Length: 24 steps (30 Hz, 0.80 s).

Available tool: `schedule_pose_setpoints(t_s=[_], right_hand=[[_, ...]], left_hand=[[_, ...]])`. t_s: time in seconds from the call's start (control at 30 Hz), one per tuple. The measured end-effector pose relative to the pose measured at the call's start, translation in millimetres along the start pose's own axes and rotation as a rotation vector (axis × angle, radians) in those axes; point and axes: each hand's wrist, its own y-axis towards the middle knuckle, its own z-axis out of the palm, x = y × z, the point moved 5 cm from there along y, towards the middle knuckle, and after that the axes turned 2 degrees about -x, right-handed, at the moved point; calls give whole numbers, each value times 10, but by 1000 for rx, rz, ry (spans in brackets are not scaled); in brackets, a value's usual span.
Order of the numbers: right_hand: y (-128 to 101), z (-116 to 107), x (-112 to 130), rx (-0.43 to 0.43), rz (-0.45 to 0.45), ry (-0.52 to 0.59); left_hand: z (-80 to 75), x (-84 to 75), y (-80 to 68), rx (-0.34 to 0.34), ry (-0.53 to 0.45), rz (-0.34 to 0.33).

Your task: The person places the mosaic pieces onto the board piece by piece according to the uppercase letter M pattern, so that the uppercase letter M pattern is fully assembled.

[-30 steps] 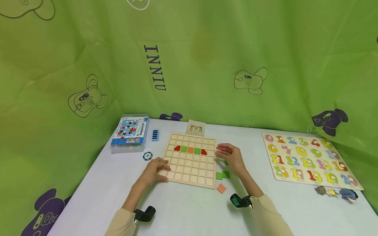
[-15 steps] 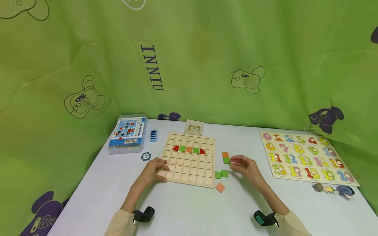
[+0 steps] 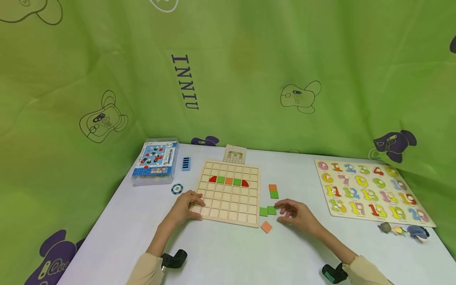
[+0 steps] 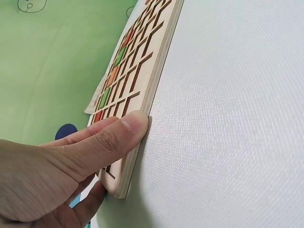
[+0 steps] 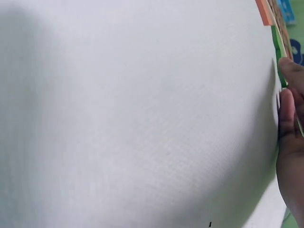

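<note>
On the worktop (image 3: 228, 253), the left hand (image 3: 187, 206) grips the grid board's (image 3: 229, 194) near corner, thumb on its edge. The right hand (image 3: 295, 213), fingers loosely curled, touches a green tile (image 3: 272, 210).

Bright, even, diffuse light overall; green cast from the backdrop (image 3: 249, 71). Shadows soft, short: faint one beneath the left hand (image 3: 187, 206) at the near-left corner of the grid board (image 3: 228, 198). No glare on the white table (image 3: 228, 253). Head view sharp, bowed at edges. Left wrist view: thumb sharp, far end of board blurs. Right wrist view soft, dim patch left of the right hand (image 5: 290, 142).
</note>
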Motion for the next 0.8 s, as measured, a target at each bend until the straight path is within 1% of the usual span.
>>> schedule_pose_setpoints(t_s=[0.2,0.33,0.5,0.6,0.7,0.8], right_hand=[[58,-3,-28,17,-33,-31],[105,-11,-17,31,-37,-43],[126,-27,153,61,-52,-55],[126,-39,245,69,-41,-58],[120,-35,227,54,-18,-51],[99,-22,110,10,6,-59]], left_hand=[[-8,-7,-8,5,12,21],[-10,-8,-7,1,13,26],[-3,-9,-4,6,16,23],[0,-7,-3,7,13,16],[2,-3,-2,6,11,8],[4,4,-3,7,12,4]])
